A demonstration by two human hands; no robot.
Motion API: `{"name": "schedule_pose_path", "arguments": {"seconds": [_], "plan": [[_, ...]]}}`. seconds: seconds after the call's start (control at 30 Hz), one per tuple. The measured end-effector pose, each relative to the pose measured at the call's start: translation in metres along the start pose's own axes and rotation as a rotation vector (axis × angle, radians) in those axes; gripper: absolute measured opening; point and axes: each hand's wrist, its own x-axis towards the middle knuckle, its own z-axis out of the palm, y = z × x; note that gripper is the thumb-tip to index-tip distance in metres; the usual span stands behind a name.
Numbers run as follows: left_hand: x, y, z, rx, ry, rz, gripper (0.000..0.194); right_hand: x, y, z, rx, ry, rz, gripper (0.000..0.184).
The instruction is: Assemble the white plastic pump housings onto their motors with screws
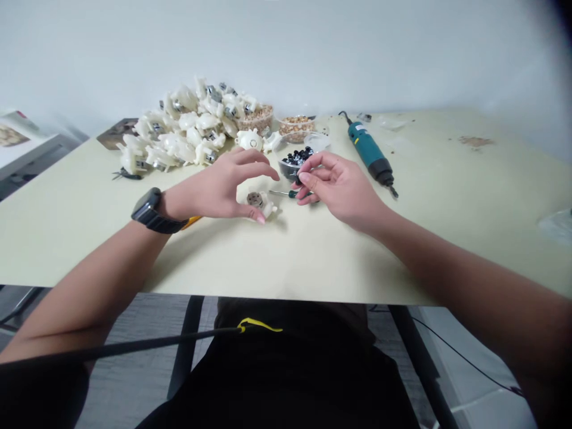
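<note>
A small white plastic housing (263, 204) with a round metal motor face lies on the pale table (313, 256) in front of me. My left hand (218, 187), with a black watch on its wrist, hovers over the housing; its thumb touches the housing's near side and its fingers are spread. My right hand (335, 185) is just to the right, its thumb and fingers pinched on a small black part (298, 177). Under that hand lies a green-handled screwdriver (290, 193).
A heap of white motor housings (187, 128) fills the back left. Behind my hands stand a bowl of black parts (297, 161) and two tubs of small brown pieces (295, 126). A teal electric screwdriver (370, 154) lies at the back right.
</note>
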Motion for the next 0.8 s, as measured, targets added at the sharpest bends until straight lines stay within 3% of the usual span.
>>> {"name": "schedule_pose_path", "arguments": {"seconds": [0.13,0.27,0.43,0.63,0.8], "plan": [[-0.006,0.0,-0.005,0.141,-0.201,-0.141,0.093,0.001,0.002,-0.001,-0.043,0.038,-0.004,0.021],[-0.006,0.002,-0.004,0.11,-0.3,-0.211,0.075,0.002,0.004,-0.003,-0.103,0.034,-0.006,0.007],[-0.006,-0.001,-0.003,0.045,-0.317,-0.172,0.059,0.002,0.007,-0.003,-0.14,-0.04,-0.009,0.011],[-0.005,-0.007,-0.001,0.103,-0.274,-0.199,0.08,0.003,0.005,-0.001,-0.145,-0.018,0.01,0.014],[-0.008,-0.006,-0.005,0.016,-0.276,-0.053,0.09,0.003,0.005,-0.001,-0.122,-0.028,0.012,0.013]]}}
